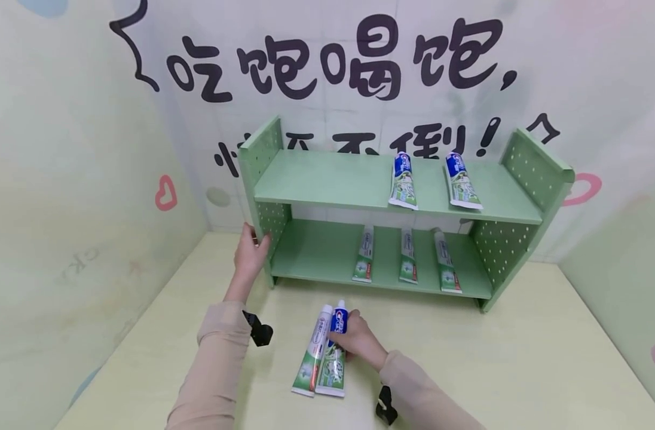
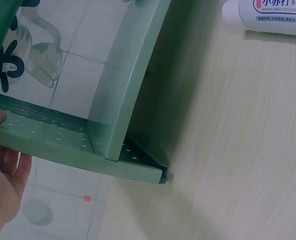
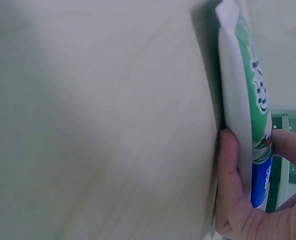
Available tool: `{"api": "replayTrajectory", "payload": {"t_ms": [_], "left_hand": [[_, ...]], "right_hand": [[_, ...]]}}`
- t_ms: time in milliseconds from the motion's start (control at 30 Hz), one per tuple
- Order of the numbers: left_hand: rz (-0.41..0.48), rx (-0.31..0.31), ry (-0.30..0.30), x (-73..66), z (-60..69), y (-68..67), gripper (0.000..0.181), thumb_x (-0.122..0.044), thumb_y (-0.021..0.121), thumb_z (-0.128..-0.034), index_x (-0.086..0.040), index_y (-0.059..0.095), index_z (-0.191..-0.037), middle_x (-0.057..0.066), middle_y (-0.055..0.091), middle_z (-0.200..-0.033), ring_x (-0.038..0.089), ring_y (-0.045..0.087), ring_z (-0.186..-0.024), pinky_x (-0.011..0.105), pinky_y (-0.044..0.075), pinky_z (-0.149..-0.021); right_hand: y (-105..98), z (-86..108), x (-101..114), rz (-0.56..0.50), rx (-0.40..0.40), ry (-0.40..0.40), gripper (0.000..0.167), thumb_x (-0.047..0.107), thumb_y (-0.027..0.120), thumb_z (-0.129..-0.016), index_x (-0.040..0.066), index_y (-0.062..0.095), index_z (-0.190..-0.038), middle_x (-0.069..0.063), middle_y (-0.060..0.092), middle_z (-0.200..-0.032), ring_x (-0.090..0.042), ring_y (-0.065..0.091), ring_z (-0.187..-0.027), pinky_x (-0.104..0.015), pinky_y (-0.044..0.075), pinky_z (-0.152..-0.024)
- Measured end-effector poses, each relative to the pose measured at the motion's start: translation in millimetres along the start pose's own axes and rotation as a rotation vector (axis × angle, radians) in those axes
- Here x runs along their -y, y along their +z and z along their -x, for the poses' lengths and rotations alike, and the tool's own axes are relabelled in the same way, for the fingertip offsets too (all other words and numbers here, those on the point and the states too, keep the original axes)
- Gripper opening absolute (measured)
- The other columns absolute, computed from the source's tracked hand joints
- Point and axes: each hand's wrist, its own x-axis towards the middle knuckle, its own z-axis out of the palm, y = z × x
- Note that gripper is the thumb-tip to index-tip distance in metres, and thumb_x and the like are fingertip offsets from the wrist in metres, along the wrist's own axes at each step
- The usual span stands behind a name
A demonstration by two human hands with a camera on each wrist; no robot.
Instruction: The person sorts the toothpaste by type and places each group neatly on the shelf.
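My left hand (image 1: pixel 250 252) grips the left side panel of a green two-tier shelf (image 1: pixel 327 179), thumb on one face and fingers on the other. On the table in front of the shelf, my right hand (image 1: pixel 361 335) pinches a blue and green toothpaste tube (image 1: pixel 334 364) by its sides, as the right wrist view also shows. Touching that tube on its left lies a white and green toothpaste tube (image 1: pixel 312 352), whose capped end (image 2: pixel 267 15) appears in the left wrist view. Both tubes have their caps toward the shelf.
Two blue and green tubes (image 1: pixel 403 182) lie on the upper tier, right of its middle. Below them, three white and green tubes (image 1: pixel 364 254) lie spaced apart on the lower tier. Walls with printed lettering enclose the pale table (image 1: pixel 494 358) at the back and sides.
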Motion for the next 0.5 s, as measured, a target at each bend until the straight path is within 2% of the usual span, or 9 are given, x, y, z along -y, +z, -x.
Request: {"api": "replayTrajectory", "payload": {"t_ms": [100, 267, 500], "left_hand": [[-0.002, -0.003, 0.005, -0.6, -3.1, -0.8, 0.037, -0.031, 0.043, -0.0945, -0.003, 0.036, -0.117, 0.019, 0.050, -0.120, 0.034, 0.049, -0.116, 0.050, 0.045, -0.092], [-0.004, 0.006, -0.001, -0.2, -3.0, -1.1, 0.037, -0.031, 0.043, -0.0947, -0.002, 0.036, -0.117, 0.020, 0.050, -0.120, 0.035, 0.049, -0.116, 0.049, 0.045, -0.092], [-0.002, 0.001, 0.002, -0.3, -1.8, -1.9, 0.035, -0.030, 0.044, -0.0946, -0.002, 0.036, -0.116, 0.020, 0.050, -0.120, 0.035, 0.049, -0.117, 0.051, 0.044, -0.093]], "right_hand": [[-3, -2.5, 1, -0.013, 0.003, 0.011, 0.054, 0.015, 0.066, -0.081, -0.013, 0.035, -0.115, -0.019, 0.055, -0.083, -0.019, 0.058, -0.053, -0.029, 0.052, -0.043], [-4, -2.5, 2, -0.003, 0.008, 0.061, 0.059, 0.016, 0.069, -0.079, -0.012, 0.036, -0.119, -0.019, 0.057, -0.086, -0.020, 0.058, -0.053, -0.030, 0.053, -0.044], [-15, 4.1, 16, -0.015, 0.023, 0.048, 0.062, 0.016, 0.069, -0.078, -0.011, 0.036, -0.122, -0.017, 0.059, -0.087, -0.018, 0.059, -0.058, -0.030, 0.053, -0.047]]}}
